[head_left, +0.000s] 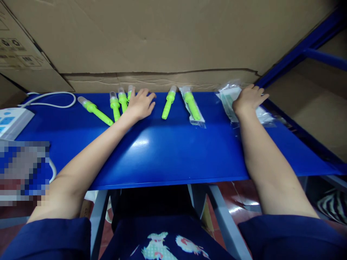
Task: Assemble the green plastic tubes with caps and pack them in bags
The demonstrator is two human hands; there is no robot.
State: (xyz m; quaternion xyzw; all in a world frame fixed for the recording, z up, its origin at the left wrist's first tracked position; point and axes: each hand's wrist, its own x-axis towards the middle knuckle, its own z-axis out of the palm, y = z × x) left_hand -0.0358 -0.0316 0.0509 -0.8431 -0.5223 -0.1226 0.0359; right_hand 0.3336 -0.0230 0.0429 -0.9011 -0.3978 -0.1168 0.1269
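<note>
My left hand lies palm down near the back of the blue table, fingers apart. Just left of it are three lime-green sticks with clear caps, the nearest green stick partly hidden by the hand. Another green stick lies slanted farther left. To the right of this hand is a single loose green stick, and beyond it a green stick inside a clear bag. My right hand rests with fingers spread on a pile of clear plastic bags, which it partly covers.
A white device with blue buttons and a white cable sit at the left end of the blue table. Cardboard stands along the back. A blue metal frame rises on the right. One patch at lower left is pixelated.
</note>
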